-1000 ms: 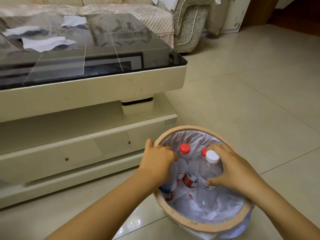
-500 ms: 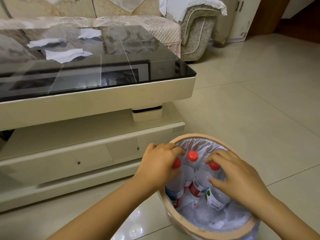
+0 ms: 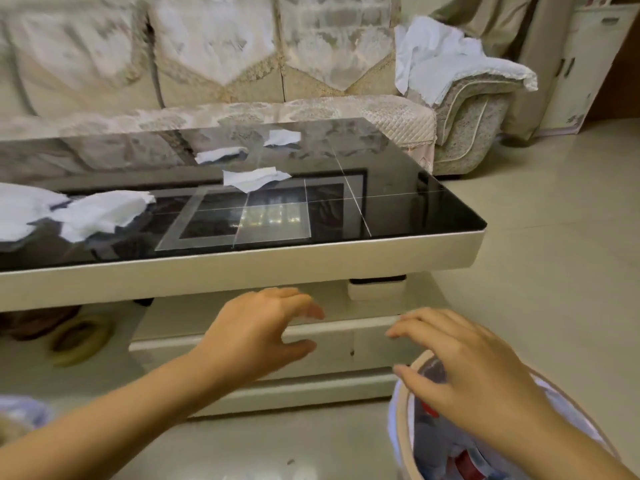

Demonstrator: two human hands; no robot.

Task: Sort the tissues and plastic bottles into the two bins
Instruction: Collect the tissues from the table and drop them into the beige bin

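Several white tissues lie on the black glass coffee table (image 3: 398, 209): a large crumpled one (image 3: 100, 213) at the left, one in the middle (image 3: 254, 178), two farther back (image 3: 216, 154) (image 3: 282, 137). The lined bin (image 3: 401, 427) at the lower right holds plastic bottles (image 3: 450, 452) with red caps and labels, mostly hidden by my right hand (image 3: 464, 372). That hand hovers over the bin's rim, fingers spread, empty. My left hand (image 3: 256, 334) is raised in front of the table's lower drawer, fingers apart, holding nothing. A second bin's edge (image 3: 17, 414) shows at the lower left.
A sofa (image 3: 242, 64) with a lace cover stands behind the table, white cloth (image 3: 436, 60) on its armrest. A roll of tape (image 3: 78, 337) lies on the table's lower shelf at the left. Tiled floor (image 3: 554, 237) stretches to the right.
Both hands have let go of the bottles and lifted out of the bin. The view has swung up and left toward the table, bringing more tissues into sight.
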